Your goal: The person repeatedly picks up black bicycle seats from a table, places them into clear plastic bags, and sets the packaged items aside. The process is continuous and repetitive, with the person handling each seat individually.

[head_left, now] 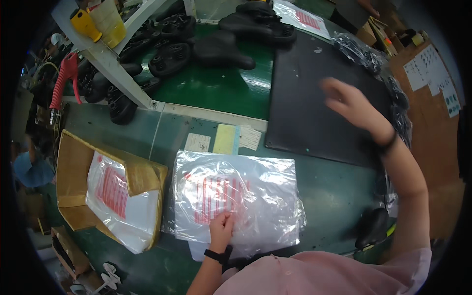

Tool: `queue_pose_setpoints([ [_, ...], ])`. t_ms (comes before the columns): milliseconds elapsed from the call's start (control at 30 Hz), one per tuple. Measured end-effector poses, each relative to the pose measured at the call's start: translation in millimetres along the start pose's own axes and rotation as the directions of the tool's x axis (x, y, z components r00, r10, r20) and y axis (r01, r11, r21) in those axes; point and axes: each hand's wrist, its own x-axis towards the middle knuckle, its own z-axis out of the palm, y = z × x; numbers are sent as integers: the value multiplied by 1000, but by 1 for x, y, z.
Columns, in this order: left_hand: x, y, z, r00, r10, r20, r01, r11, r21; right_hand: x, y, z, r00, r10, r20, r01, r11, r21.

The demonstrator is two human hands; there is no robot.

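A stack of clear plastic bags with red print point(265, 196) lies on the bench in front of me. My left hand point(222, 230) rests on its near part, fingers curled and pressed together at the film of the top bag. My right hand point(350, 103) is held out over a black mat point(319, 123) at the right. Motion blurs it somewhat, but thumb and fingers look apart with nothing between them. Left of the stack, an open cardboard box point(73, 182) holds more printed plastic bags point(115, 196).
Several black bicycle saddles point(221, 49) lie on the green surface beyond a white frame post point(118, 73). Small paper notes point(226, 137) lie behind the stack. Another saddle point(372, 228) sits at the near right. Wrapped black items point(361, 54) line the mat's far right edge.
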Motion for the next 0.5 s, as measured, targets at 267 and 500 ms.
queue_pose_setpoints([
  [267, -7, -10, -5, 1000, 15, 2, -15, 995, 97, 269, 39, 193, 982, 78, -174, -161, 828, -537],
  [500, -5, -8, -2, 996, 88, -17, -83, 982, 168, 261, 59, 154, 991, 106, -86, -106, 994, 5],
])
